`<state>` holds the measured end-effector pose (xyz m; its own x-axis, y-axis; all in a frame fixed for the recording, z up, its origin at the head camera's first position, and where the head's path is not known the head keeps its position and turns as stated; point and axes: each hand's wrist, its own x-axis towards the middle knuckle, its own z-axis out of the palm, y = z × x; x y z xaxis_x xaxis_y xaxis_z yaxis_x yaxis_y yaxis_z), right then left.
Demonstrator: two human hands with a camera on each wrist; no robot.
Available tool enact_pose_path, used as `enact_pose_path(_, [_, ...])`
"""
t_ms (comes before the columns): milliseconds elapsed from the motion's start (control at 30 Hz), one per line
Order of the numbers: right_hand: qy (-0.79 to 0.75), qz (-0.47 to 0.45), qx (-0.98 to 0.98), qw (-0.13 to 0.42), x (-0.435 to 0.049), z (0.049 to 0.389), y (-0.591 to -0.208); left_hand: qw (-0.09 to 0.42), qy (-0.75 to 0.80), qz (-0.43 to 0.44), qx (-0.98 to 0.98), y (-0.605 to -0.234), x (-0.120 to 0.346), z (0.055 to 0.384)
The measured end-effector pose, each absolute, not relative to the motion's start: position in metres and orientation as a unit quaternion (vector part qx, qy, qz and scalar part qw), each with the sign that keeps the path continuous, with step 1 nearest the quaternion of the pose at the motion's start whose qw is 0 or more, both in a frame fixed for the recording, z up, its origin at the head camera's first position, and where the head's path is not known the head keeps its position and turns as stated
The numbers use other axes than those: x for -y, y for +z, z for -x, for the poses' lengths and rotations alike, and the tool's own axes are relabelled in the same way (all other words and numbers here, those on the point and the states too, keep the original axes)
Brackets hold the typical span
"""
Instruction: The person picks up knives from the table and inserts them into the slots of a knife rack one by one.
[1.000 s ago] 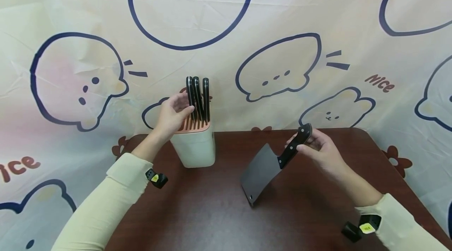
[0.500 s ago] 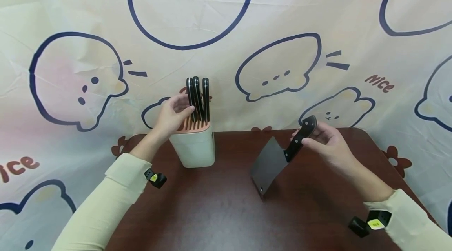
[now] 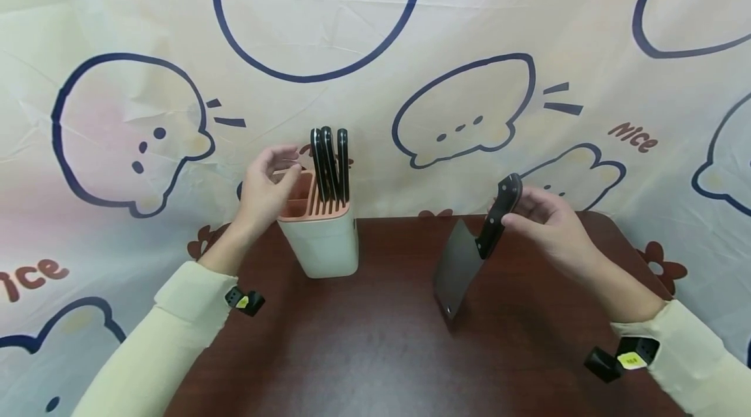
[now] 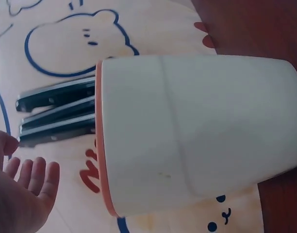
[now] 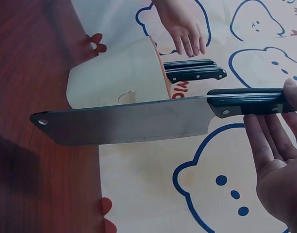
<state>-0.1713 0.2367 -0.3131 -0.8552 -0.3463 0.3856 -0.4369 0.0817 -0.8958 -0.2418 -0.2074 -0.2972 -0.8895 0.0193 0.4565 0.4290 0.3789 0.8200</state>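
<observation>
A cleaver point(image 3: 459, 267) with a broad grey blade and a black riveted handle hangs tilted above the table, its blade end low. My right hand point(image 3: 545, 225) pinches that handle between thumb and fingers. To the left stands a white knife block point(image 3: 323, 247) with a salmon-coloured slotted top. Several black-handled knives point(image 3: 331, 163) stick up out of its slots. Beside the block's open left compartment, my left hand point(image 3: 264, 186) is raised with relaxed fingers and holds nothing. The left wrist view shows the left hand point(image 4: 24, 194) apart from the knife handles point(image 4: 56, 119).
Under everything is a dark brown wooden table point(image 3: 375, 352). Behind it hangs a pale cloth point(image 3: 364, 117) printed with blue cartoon outlines, close to the back of the knife block.
My left hand has drawn back leftward from the knife handles, uncovering the compartment. The right hand has moved right and slightly up, taking the cleaver along and turning its blade steeper.
</observation>
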Motion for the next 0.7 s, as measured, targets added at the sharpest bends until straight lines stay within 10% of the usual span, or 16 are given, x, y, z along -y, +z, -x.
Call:
enact_pose_path(367, [0.567, -0.236, 0.787, 0.058, -0.225, 0.171, -0.292, 0.204, -0.530, 0.195, 0.799, -0.288, 0.191, 0.221])
enact_pose_path(700, [0.579, -0.234, 0.778, 0.070, -0.205, 0.173, -0.283, 0.111, -0.532, 0.249, 0.802, -0.281, 0.168, 0.212])
